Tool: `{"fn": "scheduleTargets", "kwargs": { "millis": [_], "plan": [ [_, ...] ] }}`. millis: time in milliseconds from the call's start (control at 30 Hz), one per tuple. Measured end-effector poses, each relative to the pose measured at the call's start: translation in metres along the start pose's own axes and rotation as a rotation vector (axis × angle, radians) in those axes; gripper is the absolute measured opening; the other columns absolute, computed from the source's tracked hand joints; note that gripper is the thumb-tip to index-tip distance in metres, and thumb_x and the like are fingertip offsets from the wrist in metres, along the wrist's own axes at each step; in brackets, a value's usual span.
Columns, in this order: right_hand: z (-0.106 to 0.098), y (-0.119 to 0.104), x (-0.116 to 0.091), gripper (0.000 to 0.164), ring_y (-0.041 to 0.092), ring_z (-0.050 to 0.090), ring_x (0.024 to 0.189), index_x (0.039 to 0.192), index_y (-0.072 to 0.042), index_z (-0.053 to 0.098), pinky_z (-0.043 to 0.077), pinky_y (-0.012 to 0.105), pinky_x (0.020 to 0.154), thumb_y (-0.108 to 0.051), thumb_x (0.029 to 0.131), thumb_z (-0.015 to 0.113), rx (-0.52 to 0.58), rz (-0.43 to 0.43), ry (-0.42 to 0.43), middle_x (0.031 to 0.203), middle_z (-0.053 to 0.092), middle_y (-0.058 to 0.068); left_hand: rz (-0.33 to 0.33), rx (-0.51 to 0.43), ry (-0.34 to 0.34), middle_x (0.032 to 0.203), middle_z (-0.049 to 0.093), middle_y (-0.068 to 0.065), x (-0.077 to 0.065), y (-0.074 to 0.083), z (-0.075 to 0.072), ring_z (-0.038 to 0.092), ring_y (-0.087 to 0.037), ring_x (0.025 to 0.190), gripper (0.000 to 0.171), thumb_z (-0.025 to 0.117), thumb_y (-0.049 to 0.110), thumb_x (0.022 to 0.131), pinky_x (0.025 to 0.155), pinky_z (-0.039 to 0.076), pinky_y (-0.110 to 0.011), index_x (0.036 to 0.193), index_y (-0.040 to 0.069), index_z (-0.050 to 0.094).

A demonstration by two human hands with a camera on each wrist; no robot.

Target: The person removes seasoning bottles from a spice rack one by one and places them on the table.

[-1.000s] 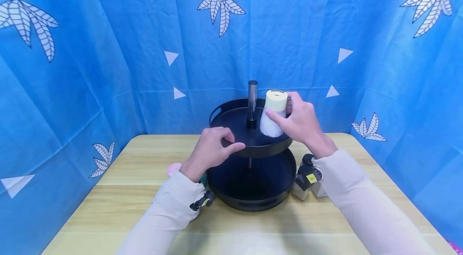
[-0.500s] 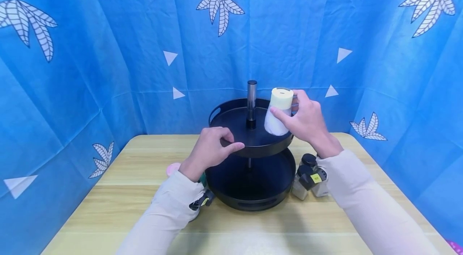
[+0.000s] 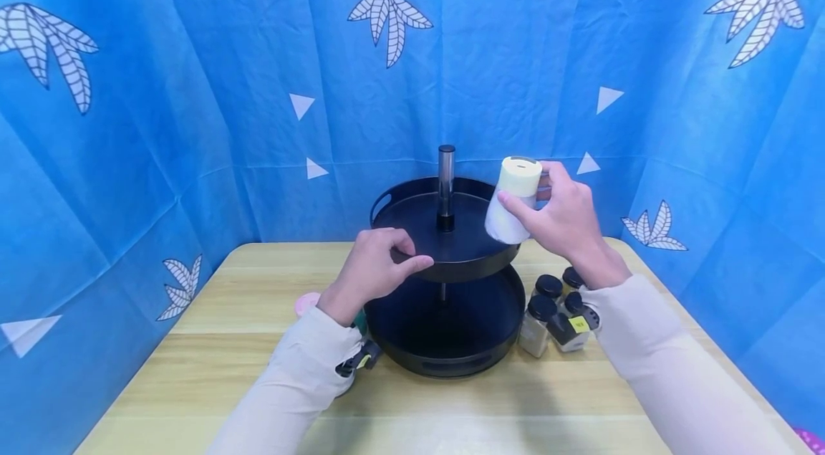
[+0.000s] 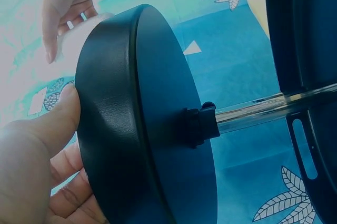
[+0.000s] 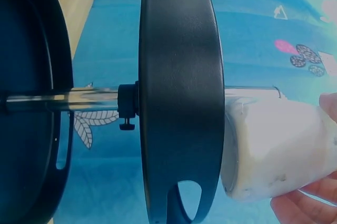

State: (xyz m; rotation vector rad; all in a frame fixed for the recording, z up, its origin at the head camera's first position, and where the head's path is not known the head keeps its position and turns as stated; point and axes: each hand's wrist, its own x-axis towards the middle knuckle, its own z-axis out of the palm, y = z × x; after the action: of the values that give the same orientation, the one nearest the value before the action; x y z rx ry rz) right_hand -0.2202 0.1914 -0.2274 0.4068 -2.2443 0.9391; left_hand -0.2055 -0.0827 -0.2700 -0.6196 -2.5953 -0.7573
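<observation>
A two-tier black round tray stands on the table, its upper tray [image 3: 470, 269] above a wider lower tray [image 3: 445, 362] on a metal post [image 3: 446, 179]. My left hand [image 3: 374, 269] grips the upper tray's rim at the front left, thumb and fingers bent around the edge. My right hand [image 3: 567, 215] holds a white tapered jar [image 3: 509, 215] with a pale yellow lid, slightly tilted, over the upper tray's right side. In the right wrist view the white jar [image 5: 279, 147] appears close beside the upper tray [image 5: 181, 87]; whether they touch I cannot tell.
Several small jars with black lids [image 3: 543, 308] stand right of the lower tray, partly behind my right wrist camera. A pink round lid [image 3: 307, 302] shows left of the tray, mostly hidden by my left arm. Blue curtains [image 3: 387, 118] surround the wooden table [image 3: 258, 297].
My right hand has moved right with the white jar, toward the upper tray's right edge. More of the black-lidded jars show now. My left hand stays at the rim.
</observation>
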Motion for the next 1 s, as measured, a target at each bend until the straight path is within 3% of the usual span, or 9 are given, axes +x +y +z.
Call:
{"fn": "scheduleTargets", "kwargs": {
  "millis": [333,700,900,1000],
  "plan": [
    [-0.010,0.009,-0.007,0.057,0.037,0.068,0.084,0.121,0.004,0.055,0.052,0.049,0.069,-0.031,0.082,0.077,-0.018,0.000,0.052,0.099,0.068,0.023,-0.024,-0.010,-0.007,0.079,0.065,0.004,0.000,-0.001,0.000,0.055,-0.017,0.076,0.027,0.079,0.038,0.081,0.069,0.050,-0.029,0.080,0.014,0.068],
    [-0.024,0.019,-0.018,0.054,0.039,0.068,0.084,0.119,0.004,0.054,0.051,0.048,0.070,-0.031,0.083,0.075,-0.027,0.029,0.054,0.098,0.067,0.024,-0.004,0.005,0.000,0.078,0.065,0.004,0.000,-0.001,0.000,0.056,-0.017,0.076,0.028,0.078,0.039,0.081,0.070,0.050,-0.030,0.079,0.014,0.068],
    [-0.027,0.025,-0.023,0.052,0.037,0.069,0.084,0.117,0.003,0.055,0.048,0.026,0.069,-0.030,0.082,0.076,-0.043,0.049,0.063,0.097,0.068,0.022,-0.008,0.002,0.003,0.079,0.065,0.003,0.000,-0.001,0.000,0.056,-0.017,0.077,0.028,0.078,0.039,0.081,0.070,0.050,-0.030,0.079,0.013,0.068],
    [-0.028,0.027,-0.026,0.052,0.037,0.069,0.083,0.117,0.002,0.056,0.047,0.026,0.069,-0.031,0.082,0.077,-0.049,0.058,0.073,0.096,0.068,0.022,-0.011,0.000,0.002,0.079,0.065,0.003,0.000,-0.001,0.001,0.055,-0.017,0.077,0.027,0.078,0.039,0.081,0.070,0.050,-0.030,0.080,0.014,0.068]
  ]
}}
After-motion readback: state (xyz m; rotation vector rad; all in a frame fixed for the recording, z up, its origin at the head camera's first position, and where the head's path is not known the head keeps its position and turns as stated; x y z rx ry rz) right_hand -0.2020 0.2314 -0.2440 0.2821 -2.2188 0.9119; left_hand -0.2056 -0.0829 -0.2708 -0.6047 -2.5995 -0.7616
